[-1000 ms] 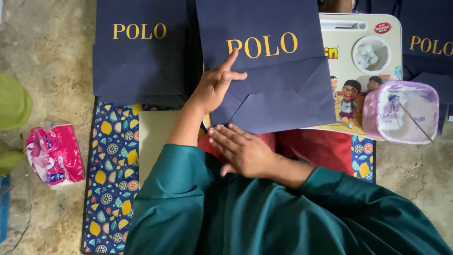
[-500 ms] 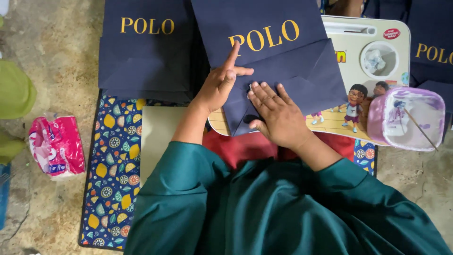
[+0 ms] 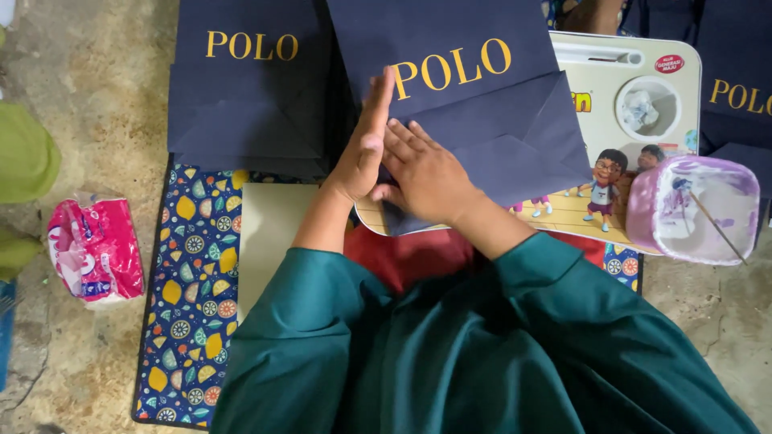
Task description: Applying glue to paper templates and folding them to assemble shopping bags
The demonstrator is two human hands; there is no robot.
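A flat dark blue paper bag with gold lettering lies folded on a cream lap desk with cartoon figures. My left hand stands on its edge along the bag's left side, fingers straight. Beside it my right hand lies flat, palm down, on the bag's folded bottom flap and touches the left hand. Neither hand grips anything.
A stack of the same blue bags lies at the back left, more at the right edge. A purple tub with a stick sits on the desk's right. A pink tissue pack lies on the concrete floor, left of a patterned mat.
My right hand came up from my lap onto the bag's bottom flap, then slid left against the left hand. The left hand turned from flat to standing on its edge.
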